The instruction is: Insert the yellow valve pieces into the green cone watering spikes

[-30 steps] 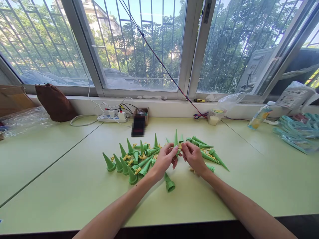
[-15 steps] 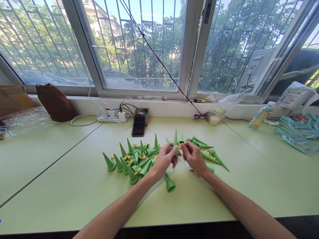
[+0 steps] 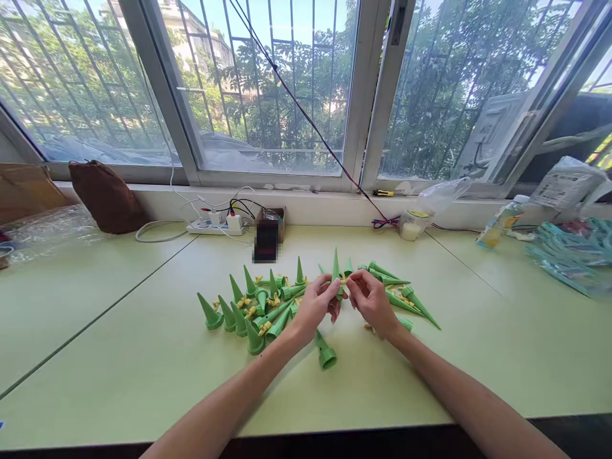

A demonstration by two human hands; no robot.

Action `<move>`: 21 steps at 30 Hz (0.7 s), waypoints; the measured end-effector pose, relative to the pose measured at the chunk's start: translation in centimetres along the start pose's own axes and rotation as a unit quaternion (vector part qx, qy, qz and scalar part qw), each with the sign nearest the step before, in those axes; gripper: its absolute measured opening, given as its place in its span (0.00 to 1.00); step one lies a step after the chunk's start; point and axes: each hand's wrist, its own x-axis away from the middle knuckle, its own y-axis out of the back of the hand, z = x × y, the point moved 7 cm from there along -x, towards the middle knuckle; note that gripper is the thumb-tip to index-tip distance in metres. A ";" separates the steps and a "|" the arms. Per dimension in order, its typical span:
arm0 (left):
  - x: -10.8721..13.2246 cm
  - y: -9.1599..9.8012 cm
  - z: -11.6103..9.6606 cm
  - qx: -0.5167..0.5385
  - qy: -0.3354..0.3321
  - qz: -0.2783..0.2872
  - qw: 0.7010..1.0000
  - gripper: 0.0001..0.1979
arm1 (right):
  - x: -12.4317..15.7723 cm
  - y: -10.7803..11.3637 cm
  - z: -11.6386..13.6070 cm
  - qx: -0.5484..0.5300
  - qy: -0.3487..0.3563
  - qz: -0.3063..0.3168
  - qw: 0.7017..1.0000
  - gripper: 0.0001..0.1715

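Observation:
My left hand (image 3: 316, 308) is closed round a green plastic cone spike (image 3: 336, 269) that points upward above the table. My right hand (image 3: 370, 299) pinches a small yellow piece (image 3: 343, 280) at the side of that same cone. Both hands meet over the middle of a heap of green cone spikes (image 3: 258, 306), some standing and some lying, with small yellow parts among them. One cone (image 3: 325, 350) lies alone just below my hands. More cones (image 3: 406, 299) lie to the right of my right hand.
Pale green table (image 3: 119, 357) under a window. At the back stand a power strip with cables (image 3: 215, 224), a small dark box (image 3: 268, 239), a brown pouch (image 3: 106, 196), a small jar (image 3: 410, 224) and a bottle (image 3: 497, 226). Teal packets (image 3: 568, 255) lie at the right.
Hands stay almost in place; my right fingers have shifted slightly at the yellow piece on the held cone. The view has drifted a little.

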 end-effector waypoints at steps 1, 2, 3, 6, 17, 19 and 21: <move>0.0 0.0 0.0 -0.004 0.000 0.000 1.000 0.21 | 0.0 0.0 -0.2 0.004 -0.004 0.001 1.000 0.16; 0.0 0.0 0.0 -0.008 -0.001 0.001 1.000 0.22 | -0.1 0.0 -0.3 0.009 -0.007 0.003 1.000 0.17; 0.1 -0.1 0.0 -0.012 -0.003 0.004 1.000 0.21 | -0.1 0.0 -0.4 0.015 -0.009 0.003 1.000 0.19; 0.1 -0.3 0.0 -0.023 -0.011 0.015 1.000 0.21 | -0.1 0.1 -0.6 0.034 -0.007 -0.001 0.999 0.22; 0.1 -0.3 -0.2 0.012 -0.002 0.006 1.000 0.22 | 0.2 -0.2 -0.2 0.001 0.003 0.015 1.000 0.15; 0.2 -0.3 -0.2 0.009 0.000 0.004 1.000 0.22 | 0.1 -0.1 -0.3 0.001 -0.001 0.016 1.000 0.15; 0.2 -0.2 -0.1 0.004 -0.001 0.005 1.000 0.22 | 0.1 -0.1 -0.4 0.003 0.000 0.015 1.000 0.16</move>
